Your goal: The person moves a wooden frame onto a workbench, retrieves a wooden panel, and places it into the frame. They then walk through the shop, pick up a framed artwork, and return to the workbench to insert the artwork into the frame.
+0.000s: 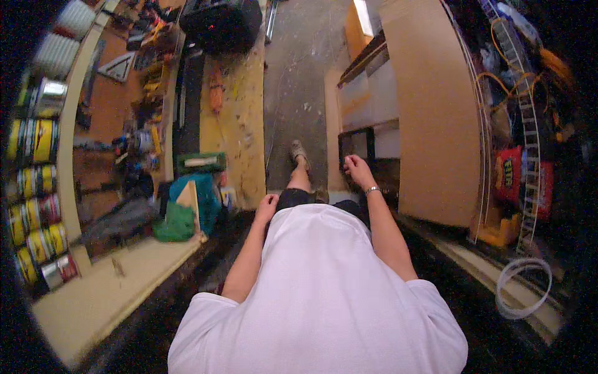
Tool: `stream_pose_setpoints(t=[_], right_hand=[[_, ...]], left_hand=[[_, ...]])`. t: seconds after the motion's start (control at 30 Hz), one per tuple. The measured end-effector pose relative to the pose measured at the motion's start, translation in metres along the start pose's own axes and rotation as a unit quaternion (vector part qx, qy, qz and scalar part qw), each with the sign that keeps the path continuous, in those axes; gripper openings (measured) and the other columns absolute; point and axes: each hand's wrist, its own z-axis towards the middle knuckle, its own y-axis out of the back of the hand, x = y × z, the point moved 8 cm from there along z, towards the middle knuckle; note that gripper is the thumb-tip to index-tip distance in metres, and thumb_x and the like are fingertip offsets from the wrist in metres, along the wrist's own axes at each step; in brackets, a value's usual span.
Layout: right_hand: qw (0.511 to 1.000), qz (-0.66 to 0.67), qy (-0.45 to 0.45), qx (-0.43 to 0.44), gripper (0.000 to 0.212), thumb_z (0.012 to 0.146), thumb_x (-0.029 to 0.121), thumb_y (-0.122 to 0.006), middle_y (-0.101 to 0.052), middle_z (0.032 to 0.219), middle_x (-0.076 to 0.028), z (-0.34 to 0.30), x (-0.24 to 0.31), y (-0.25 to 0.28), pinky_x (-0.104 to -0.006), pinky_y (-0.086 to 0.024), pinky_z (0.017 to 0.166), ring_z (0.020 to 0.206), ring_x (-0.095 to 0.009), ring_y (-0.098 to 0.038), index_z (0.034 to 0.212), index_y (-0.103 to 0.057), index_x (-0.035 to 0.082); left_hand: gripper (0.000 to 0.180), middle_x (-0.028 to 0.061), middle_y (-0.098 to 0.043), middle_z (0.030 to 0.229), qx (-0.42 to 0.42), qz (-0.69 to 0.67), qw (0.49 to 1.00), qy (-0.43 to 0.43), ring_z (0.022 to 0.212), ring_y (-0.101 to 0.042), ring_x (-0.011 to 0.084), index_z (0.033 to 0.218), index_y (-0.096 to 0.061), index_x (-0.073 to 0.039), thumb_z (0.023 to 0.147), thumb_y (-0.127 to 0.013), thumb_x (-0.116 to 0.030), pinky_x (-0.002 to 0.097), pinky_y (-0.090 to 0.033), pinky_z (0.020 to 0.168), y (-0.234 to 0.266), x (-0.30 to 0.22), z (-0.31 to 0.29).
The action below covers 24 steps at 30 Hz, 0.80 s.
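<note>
My left hand [268, 205] hangs beside my thigh, small and somewhat blurred, its fingers curled in with nothing seen in them. Further forward and to the right, my right hand [357, 169] has its fingers bent together, and no object shows in it. A metal-coloured wristband [372, 189] circles my right wrist. Just beyond this hand stands a dark open frame [357, 144] next to a pale panel [386, 138]; whether the hand touches the frame I cannot tell. One shoe [299, 151] of mine is on the grey floor [293, 75] ahead.
At left, a bench [240, 134] carries an orange tool-like item [216, 90] and a black case [221, 23]. Green fabric [175, 222] lies nearer, by shelves of yellow-labelled cans [38, 140]. A large brown board [433, 124], a ladder [529, 137] and a red bag [509, 174] line the right.
</note>
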Motion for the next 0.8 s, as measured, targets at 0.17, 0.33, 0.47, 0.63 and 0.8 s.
stream_pose_setpoints(t=[0.17,0.33,0.47,0.63,0.8], right_hand=[[0.998,-0.045,0.003,-0.051,0.035,0.095,0.032,-0.055,-0.068,0.086,-0.011,0.101,-0.049,0.005,-0.0348,-0.052,0.071,0.076,-0.023,-0.065,0.104,-0.062,-0.001],[0.939,-0.29,-0.184,-0.027,0.048,0.09,0.044,-0.056,-0.069,0.091,-0.022,0.126,-0.151,0.036,-0.0409,-0.051,0.077,0.085,-0.032,-0.067,0.094,-0.067,-0.002],[0.965,-0.195,-0.174,0.025,0.035,0.087,0.031,-0.058,-0.07,0.097,-0.017,0.151,-0.14,0.021,-0.0399,-0.05,0.079,0.088,-0.028,-0.066,0.098,-0.068,-0.001],[0.979,-0.049,-0.196,-0.013,0.028,0.088,0.015,-0.051,-0.069,0.104,-0.017,0.244,-0.111,0.026,-0.0371,-0.048,0.085,0.095,-0.028,-0.066,0.104,-0.067,0.0],[0.975,-0.145,-0.168,0.029,0.033,0.09,0.029,-0.059,-0.069,0.103,-0.02,0.374,-0.043,0.058,-0.037,-0.049,0.084,0.093,-0.026,-0.066,0.104,-0.068,0.001]], left_hand=[[0.02,0.0065,-0.064,0.08,0.01,-0.076,0.997,-0.012,0.073,-0.061,0.0159,0.107,-0.064,-0.005,0.097,-0.046,-0.01,0.0295,-0.05,0.07,0.031,-0.067,0.153],[0.02,0.0047,-0.058,0.076,-0.032,-0.111,0.978,-0.175,0.069,-0.057,0.014,0.106,-0.064,-0.006,0.098,-0.045,-0.01,0.0292,-0.047,0.064,0.064,-0.173,0.281],[0.021,0.004,-0.059,0.079,-0.012,-0.129,0.983,-0.128,0.066,-0.054,0.0096,0.108,-0.063,-0.006,0.099,-0.046,-0.013,0.026,-0.044,0.061,0.101,-0.218,0.325],[0.023,0.0011,-0.055,0.072,0.033,-0.15,0.985,-0.076,0.06,-0.051,0.0079,0.112,-0.063,-0.008,0.099,-0.045,-0.013,0.0249,-0.044,0.056,0.099,-0.274,0.394],[0.025,-0.0016,-0.048,0.062,0.078,-0.138,0.983,-0.094,0.053,-0.045,0.0075,0.115,-0.062,-0.01,0.099,-0.043,-0.011,0.0261,-0.042,0.05,0.081,-0.364,0.478]])
